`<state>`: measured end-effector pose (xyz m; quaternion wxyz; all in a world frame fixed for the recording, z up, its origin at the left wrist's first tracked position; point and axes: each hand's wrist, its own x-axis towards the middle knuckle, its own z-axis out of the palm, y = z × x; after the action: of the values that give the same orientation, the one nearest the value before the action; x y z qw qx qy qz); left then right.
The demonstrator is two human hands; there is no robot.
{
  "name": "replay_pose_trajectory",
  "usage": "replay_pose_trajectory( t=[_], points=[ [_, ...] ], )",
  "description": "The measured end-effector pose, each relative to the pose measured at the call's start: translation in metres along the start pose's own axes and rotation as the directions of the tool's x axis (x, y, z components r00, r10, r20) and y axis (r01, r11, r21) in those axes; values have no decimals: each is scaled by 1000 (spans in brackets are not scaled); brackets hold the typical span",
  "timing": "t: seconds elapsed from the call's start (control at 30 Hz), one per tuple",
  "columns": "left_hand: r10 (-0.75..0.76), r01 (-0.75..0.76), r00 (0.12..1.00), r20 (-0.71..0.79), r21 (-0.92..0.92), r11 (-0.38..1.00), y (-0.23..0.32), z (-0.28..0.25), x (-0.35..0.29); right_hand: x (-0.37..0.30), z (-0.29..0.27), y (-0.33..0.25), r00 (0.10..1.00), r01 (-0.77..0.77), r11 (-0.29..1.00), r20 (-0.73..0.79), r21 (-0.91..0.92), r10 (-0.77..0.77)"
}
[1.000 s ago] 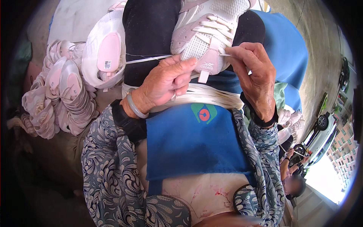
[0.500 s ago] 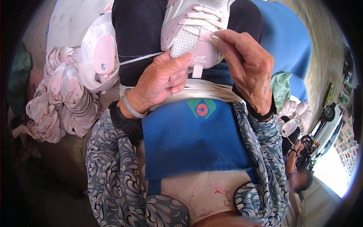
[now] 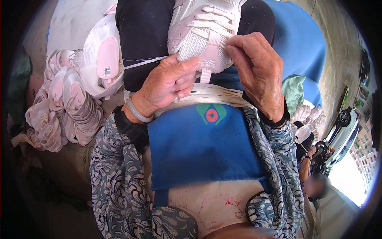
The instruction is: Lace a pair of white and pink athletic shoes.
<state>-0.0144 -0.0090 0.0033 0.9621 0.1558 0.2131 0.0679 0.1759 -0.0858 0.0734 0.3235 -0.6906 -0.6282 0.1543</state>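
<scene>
A pink and white mesh shoe upper (image 3: pixel 193 47) rests on my lap, its tongue (image 3: pixel 212 59) toward me. White lace (image 3: pixel 213 18) crosses its front in several rows. My left hand (image 3: pixel 169 81) is closed at the tongue's left side, thumb against the upper's edge. From that hand a white lace strand (image 3: pixel 145 63) runs left across my dark trouser leg. At the upper's right edge, beside the tongue, my right hand (image 3: pixel 258 65) pinches thumb and forefinger together over the lace; its tip is hidden by the fingers.
A bundle of white laces (image 3: pixel 219 93) lies across my lap over the blue apron (image 3: pixel 207 155). On the left are a shoe upper with a pink insole (image 3: pixel 107 57) and stacked pink uppers (image 3: pixel 75 107). Right, beyond blue cloth (image 3: pixel 298 36), another person's hand (image 3: pixel 311 151) handles a shoe.
My right hand has shifted slightly left and its fingertips sit lower, closer to the upper's edge. The lace end that showed above its fingers is now mostly covered. My left hand stays nearly still.
</scene>
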Motion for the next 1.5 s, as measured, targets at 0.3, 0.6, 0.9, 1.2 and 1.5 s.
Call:
replay_pose_trajectory(
  t=[0.3, 0.6, 0.9, 1.2, 1.5],
  points=[
    [3, -3, 1000, -1, 26, 1000, 2, 0, 0, 9, -5, -2, 997, -44, 998, 63, 50, 41],
    [-11, 11, 1000, -6, 32, 999, 2, 0, -2, 12, -4, -2, 986, -121, 985, 128, 124, 105],
    [-9, 9, 1000, 8, 45, 999, 2, 0, -1, 14, 2, -2, 991, -117, 979, 78, 169, 105],
    [17, -17, 1000, 1, 25, 1000, 0, 2, 1, 20, 7, -3, 960, 279, 949, 66, -144, -272],
    [-10, 10, 1000, 11, 11, 1000, 3, -1, 5, 31, 2, -20, 970, 212, 938, 176, -272, -168]
  ],
)
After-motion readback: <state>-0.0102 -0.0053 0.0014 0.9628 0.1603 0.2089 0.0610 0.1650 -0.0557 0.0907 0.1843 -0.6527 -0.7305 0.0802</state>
